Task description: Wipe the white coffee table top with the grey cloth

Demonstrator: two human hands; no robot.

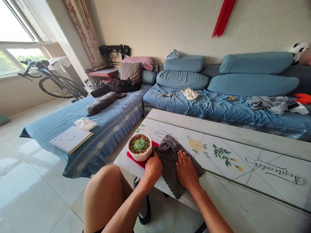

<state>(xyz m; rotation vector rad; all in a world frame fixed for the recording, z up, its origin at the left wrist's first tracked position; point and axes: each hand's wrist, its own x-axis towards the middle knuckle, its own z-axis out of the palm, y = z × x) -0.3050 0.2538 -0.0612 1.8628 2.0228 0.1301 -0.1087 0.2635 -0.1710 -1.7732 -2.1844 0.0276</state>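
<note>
A dark grey cloth [168, 161] with a scalloped edge lies rumpled over the near left part of the table, one corner hanging past the front edge. My left hand [153, 167] is closed on the cloth's left edge, right beside a white pot [140, 156]. In the pot grows a green succulent [140, 145] among reddish and brown pebbles. Beneath the pot is a red tray [136, 162], its right part partly covered by the cloth and my left hand. My right hand [187, 170] rests flat on the cloth with its fingers stretched forward.
A white table runner [233, 155] with printed flowers covers the table [262, 200]. Blue-covered sofas [126, 113] stand behind and to the left. A book [71, 138], a tissue pack [85, 124] and a grey cat-like form [104, 103] lie on the left one. My knee is beside the table's left corner.
</note>
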